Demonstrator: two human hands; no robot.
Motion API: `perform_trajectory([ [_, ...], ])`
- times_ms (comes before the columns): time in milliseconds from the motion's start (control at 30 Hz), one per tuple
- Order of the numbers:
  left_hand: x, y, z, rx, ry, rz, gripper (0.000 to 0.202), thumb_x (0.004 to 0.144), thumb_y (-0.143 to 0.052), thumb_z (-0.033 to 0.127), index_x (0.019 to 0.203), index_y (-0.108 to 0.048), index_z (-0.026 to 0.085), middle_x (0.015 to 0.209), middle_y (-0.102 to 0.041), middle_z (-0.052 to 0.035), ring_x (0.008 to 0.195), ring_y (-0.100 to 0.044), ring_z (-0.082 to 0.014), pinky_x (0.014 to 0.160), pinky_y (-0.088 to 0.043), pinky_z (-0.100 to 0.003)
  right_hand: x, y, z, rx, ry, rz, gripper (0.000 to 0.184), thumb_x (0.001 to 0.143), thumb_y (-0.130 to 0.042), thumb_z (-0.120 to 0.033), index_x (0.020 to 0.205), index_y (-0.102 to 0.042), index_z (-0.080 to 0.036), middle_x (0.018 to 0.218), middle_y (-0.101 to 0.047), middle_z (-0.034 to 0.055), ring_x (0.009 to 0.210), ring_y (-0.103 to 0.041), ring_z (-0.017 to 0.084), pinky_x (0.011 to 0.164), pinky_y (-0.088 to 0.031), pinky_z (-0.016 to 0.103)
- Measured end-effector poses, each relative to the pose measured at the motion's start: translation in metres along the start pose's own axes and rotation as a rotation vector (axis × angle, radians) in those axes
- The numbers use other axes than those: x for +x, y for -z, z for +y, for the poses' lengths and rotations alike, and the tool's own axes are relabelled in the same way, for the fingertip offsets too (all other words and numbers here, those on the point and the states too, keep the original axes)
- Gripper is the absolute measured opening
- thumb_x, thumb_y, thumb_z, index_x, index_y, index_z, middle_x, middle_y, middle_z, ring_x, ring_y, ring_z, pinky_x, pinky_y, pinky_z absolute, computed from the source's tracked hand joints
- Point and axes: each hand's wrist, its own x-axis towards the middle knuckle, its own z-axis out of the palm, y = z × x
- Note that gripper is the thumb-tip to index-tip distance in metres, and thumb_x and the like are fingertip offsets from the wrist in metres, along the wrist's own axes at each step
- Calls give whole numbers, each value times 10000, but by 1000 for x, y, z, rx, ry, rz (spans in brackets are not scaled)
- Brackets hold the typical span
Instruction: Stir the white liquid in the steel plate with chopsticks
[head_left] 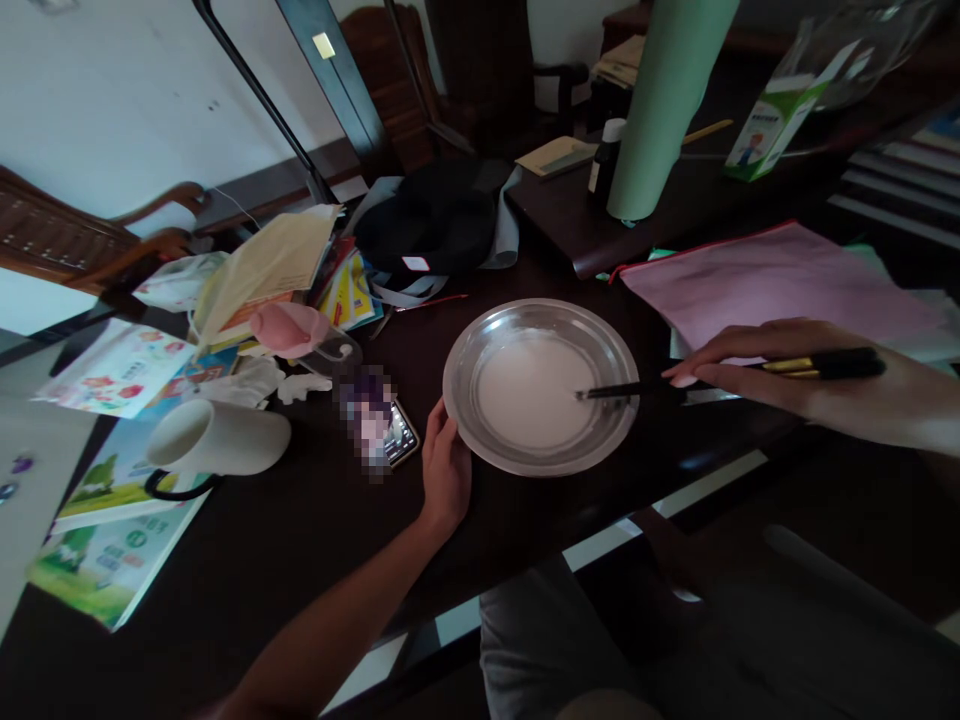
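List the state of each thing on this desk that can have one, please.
metal plate, flat on the desk, holding white liquid
black brush, held almost level, tip in the liquid
right hand, closed on the brush
left hand, against the plate's rim, grip unclear
white mug, lying on its side
small bottle, upright, cap on
green roll, standing upright

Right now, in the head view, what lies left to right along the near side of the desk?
Picture book → white mug on its side → phone → left hand → metal plate, whose rim that hand touches → right hand holding a black tool.
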Motion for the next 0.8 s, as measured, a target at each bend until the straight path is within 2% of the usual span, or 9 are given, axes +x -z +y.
perform_trajectory([
  [67,0,0,0,1,1,0,410,813,-875,539,1109,-813,262,1210,-788,-45,1143,-724,-231,1034,-563,-331,-2,2,-4,44,-6,-122,410,988,-653,-711,994,-889,-375,1012,-878,43,874,-822,282,693,-647,401],
  [167,0,1,-2,3,-1,1,421,825,-870,534,1138,-802,262,1225,-787,-47,1166,-721,-235,1056,-554,-337,-1,-12,-8,111,26,-170,305,1027,-673,-582,1044,-881,-360,1042,-881,36,912,-827,252,719,-641,372],
  [333,1,2,-2,21,-7,-25,418,848,-852,529,1170,-786,273,1230,-786,-45,1185,-723,-245,1061,-556,-348,7,-58,-4,168,145,-105,221,1058,-657,-472,1112,-840,-359,1101,-876,0,989,-812,224,882,-573,429],
  [467,1,3,-1,18,-5,-22,414,836,-864,538,1153,-789,282,1236,-780,-35,1191,-717,-233,1058,-555,-331,21,-78,4,113,176,-33,219,1073,-635,-448,1136,-825,-359,1133,-878,-8,989,-806,230,940,-493,483],
  [633,2,5,-2,58,-6,-36,375,871,-823,526,1152,-790,280,1287,-772,-61,1243,-712,-272,1088,-562,-381,36,-74,11,72,170,99,178,1043,-668,-430,1099,-828,-377,1109,-879,-17,976,-805,237,932,-518,474],
  [800,1,4,-2,59,-11,-35,340,875,-803,507,1127,-795,278,1285,-772,-62,1213,-721,-263,1065,-573,-372,28,-48,6,44,154,145,167,1029,-679,-387,1041,-842,-353,1035,-879,0,901,-804,231,822,-563,425],
])
